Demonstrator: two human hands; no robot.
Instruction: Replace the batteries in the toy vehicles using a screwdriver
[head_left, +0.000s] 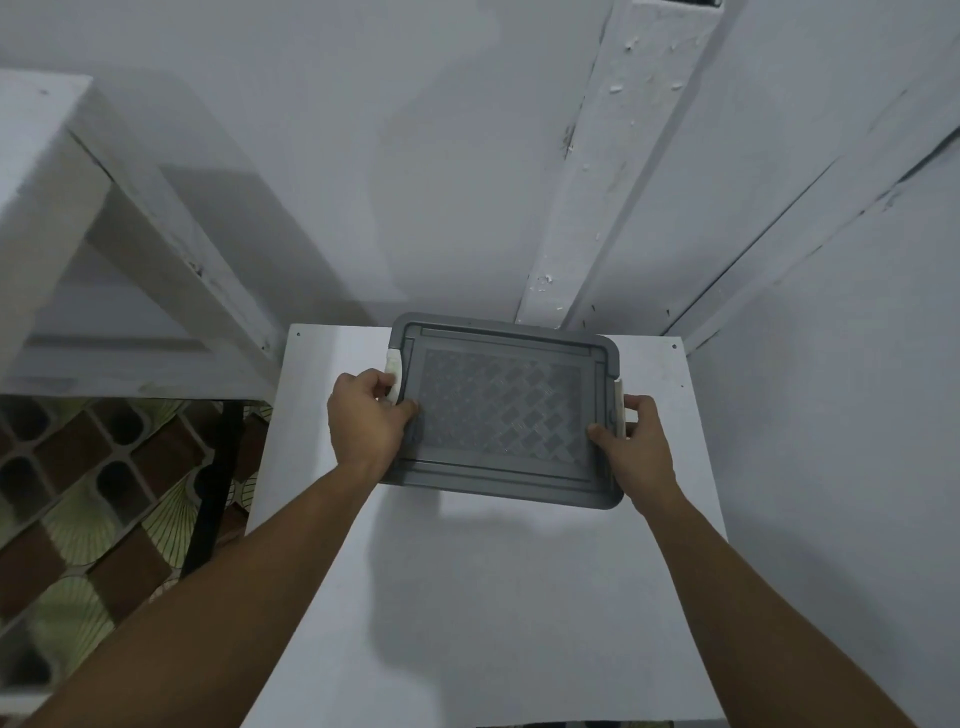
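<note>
A grey plastic storage box (501, 408) with a patterned lid stands at the far end of the white table (483, 597). White latches sit on its left (393, 376) and right (619, 408) sides. My left hand (363, 423) grips the left latch, thumb on the lid. On the opposite side my right hand (636, 444) grips the box at the right latch, with its thumb on the lid too. The lid is on, so the inside of the box is hidden. No toy vehicle, battery or screwdriver is in view.
The table stands in a corner between white walls at the back and right. A white frame structure (104, 249) rises to the left, with a black table leg (215, 483) and patterned floor tiles (88, 519) below it.
</note>
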